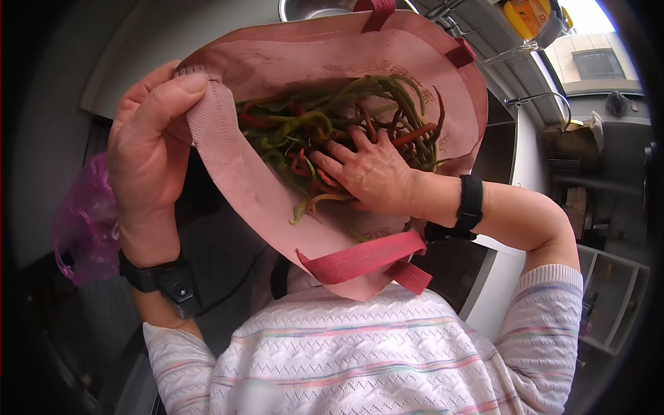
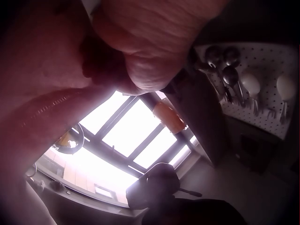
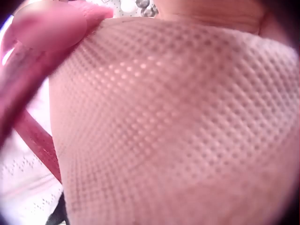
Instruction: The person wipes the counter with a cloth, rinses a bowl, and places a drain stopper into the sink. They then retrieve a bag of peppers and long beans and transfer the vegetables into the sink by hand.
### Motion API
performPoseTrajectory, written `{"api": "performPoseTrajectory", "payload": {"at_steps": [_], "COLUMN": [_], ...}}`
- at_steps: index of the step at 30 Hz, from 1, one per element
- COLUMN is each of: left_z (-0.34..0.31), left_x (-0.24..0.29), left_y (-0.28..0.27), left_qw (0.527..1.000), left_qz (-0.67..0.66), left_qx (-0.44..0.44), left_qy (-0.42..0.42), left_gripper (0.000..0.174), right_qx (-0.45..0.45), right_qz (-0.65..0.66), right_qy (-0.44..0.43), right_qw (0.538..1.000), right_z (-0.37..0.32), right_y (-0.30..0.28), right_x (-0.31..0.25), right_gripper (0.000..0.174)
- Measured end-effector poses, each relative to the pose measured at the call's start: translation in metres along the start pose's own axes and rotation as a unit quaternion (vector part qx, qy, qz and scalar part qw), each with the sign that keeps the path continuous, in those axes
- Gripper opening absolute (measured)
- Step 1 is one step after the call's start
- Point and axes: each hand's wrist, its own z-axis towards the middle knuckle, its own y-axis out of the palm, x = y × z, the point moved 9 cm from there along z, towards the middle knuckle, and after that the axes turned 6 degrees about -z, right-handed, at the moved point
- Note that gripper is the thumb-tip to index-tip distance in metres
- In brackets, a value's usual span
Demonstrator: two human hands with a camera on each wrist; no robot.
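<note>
A pink fabric bag point(image 1: 242, 180) with a wide mouth and red straps is held up in front of the person's chest. Long green and red chili peppers point(image 1: 290, 131) lie heaped inside it. The left hand point(image 1: 149, 138) grips the bag's rim at its left corner, thumb on top of the fabric. Reaching into the bag, the right hand point(image 1: 377, 173) rests on the peppers with its fingers spread, and the fingertips are hidden among them. In the right wrist view, the bag's textured fabric point(image 3: 164, 117) fills most of the picture.
A purple plastic bag point(image 1: 90, 221) hangs at the left. Behind the pink bag, a metal bowl point(image 1: 311, 8) stands on the counter point(image 1: 166, 41). A faucet point(image 1: 553, 97) is at the right, near a window. Spoons and ladles point(image 2: 251, 84) hang on a pegboard in the left wrist view.
</note>
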Motion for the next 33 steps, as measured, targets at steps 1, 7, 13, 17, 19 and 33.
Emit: {"api": "performPoseTrajectory", "payload": {"at_steps": [1, 7, 13, 17, 19, 33], "left_z": [0.001, -0.003, -0.009, -0.011, -0.011, -0.002], "left_x": [-0.001, 0.004, 0.006, 0.005, 0.005, -0.001], "left_y": [0.002, -0.005, -0.009, -0.006, -0.002, 0.010], "left_qw": [1.000, 1.000, 1.000, 1.000, 1.000, 1.000], "left_qz": [0.003, 0.004, 0.001, 0.003, 0.002, -0.006], "left_qx": [-0.007, 0.023, 0.026, 0.021, 0.028, -0.007], "left_qy": [-0.003, 0.011, 0.009, 0.007, 0.009, -0.004], "left_gripper": [0.023, 0.023, 0.024, 0.024, 0.024, 0.026], "right_qx": [0.034, 0.088, 0.157, 0.215, 0.320, 0.574], "right_qz": [-0.012, 0.137, 0.225, 0.434, 0.452, 0.434], "right_qy": [0.008, -0.013, -0.060, 0.001, -0.011, -0.045], "right_qw": [0.999, 0.987, 0.960, 0.875, 0.833, 0.693], "right_z": [0.003, -0.002, -0.022, -0.052, -0.069, -0.175], "right_y": [0.000, -0.018, -0.052, -0.092, -0.110, -0.164], "right_x": [-0.001, 0.022, 0.048, 0.089, 0.102, 0.142], "right_gripper": [0.081, 0.043, 0.029, 0.045, 0.038, 0.033]}}
